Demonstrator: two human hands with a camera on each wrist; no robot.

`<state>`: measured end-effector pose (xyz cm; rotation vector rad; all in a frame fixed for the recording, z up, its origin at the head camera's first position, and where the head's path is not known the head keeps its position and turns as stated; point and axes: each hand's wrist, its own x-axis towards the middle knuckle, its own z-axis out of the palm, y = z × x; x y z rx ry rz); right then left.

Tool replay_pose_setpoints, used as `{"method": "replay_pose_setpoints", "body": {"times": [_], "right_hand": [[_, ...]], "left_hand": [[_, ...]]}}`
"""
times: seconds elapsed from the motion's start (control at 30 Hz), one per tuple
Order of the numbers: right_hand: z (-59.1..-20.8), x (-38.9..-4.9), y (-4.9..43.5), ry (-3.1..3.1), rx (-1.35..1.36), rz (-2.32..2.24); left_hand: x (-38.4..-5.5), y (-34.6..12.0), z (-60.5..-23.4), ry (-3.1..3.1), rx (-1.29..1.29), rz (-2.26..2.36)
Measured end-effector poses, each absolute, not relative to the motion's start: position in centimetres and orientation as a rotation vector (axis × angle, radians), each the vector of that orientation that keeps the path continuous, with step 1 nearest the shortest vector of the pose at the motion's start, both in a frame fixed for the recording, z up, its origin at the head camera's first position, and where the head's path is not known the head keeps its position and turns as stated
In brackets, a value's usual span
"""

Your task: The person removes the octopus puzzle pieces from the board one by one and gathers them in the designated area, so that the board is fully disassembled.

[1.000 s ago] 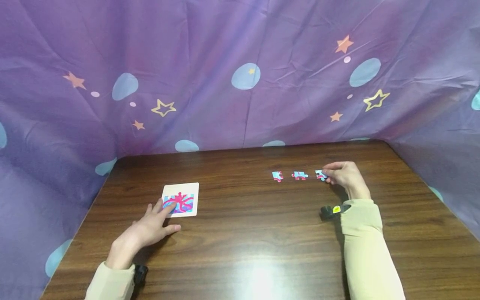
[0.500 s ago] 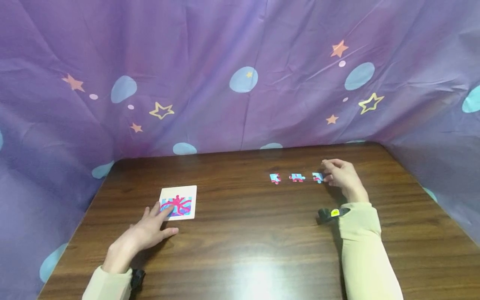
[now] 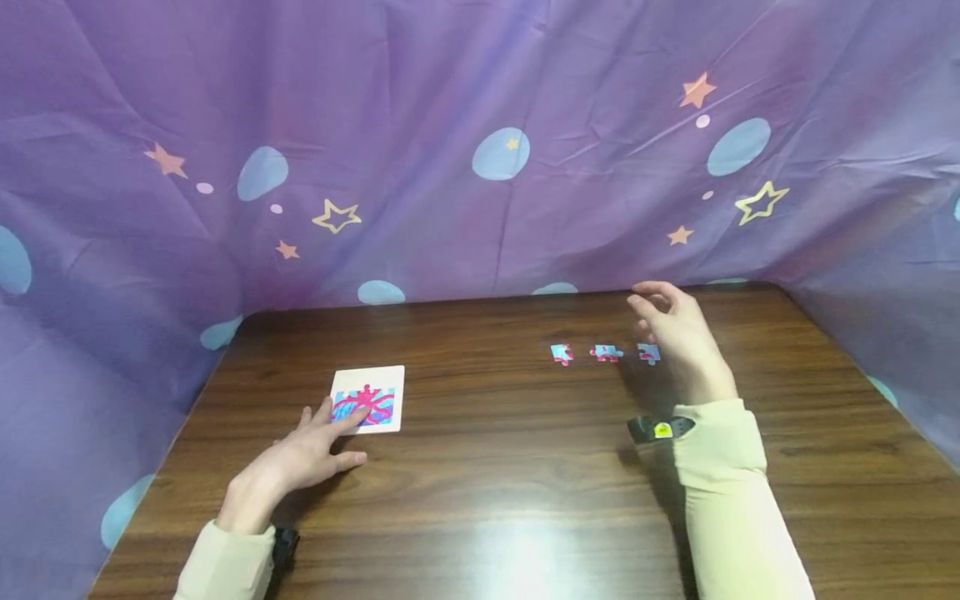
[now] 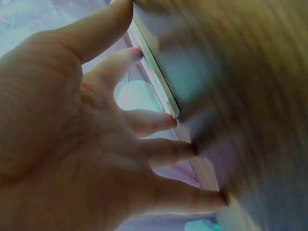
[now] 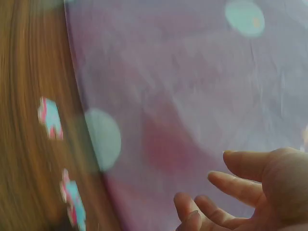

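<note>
And there it is, a yellow label (image 3: 663,430), riding on the black wrist camera (image 3: 640,430) beside the right sleeve (image 3: 723,500)! Whatever it bears is too small to make out, so nothing reads clearly.

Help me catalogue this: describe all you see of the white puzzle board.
The white puzzle board, thin and squarish, lies flat on the brown table, at left. Pink tentacles on blue and purple fill its lower part; above is mostly white. The left hand touches it, partly covering its lower left. Material unclear.
</note>
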<state>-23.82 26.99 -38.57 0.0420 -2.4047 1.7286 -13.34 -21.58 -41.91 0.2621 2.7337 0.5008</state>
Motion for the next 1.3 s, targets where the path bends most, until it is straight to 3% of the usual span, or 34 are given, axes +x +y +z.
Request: {"method": "replay_pose_setpoints", "body": {"times": [0.5,0.9,1.3], "right_hand": [[-37.2,-22.3,14.7,-2.53,0.344,1.454],[-40.5,-22.7,1.9,-2.615,0.739,1.438],[-43.0,-22.5,-6.8,-2.888,0.797,1.26]], "left_hand": [[-13.8,-21.2,-42.0,2.73,0.24,0.468],[-13.3,-21.6,-42.5,2.744,0.235,0.457],[-13.3,-21.7,-42.3,2.749,0.29,0.502]]}}
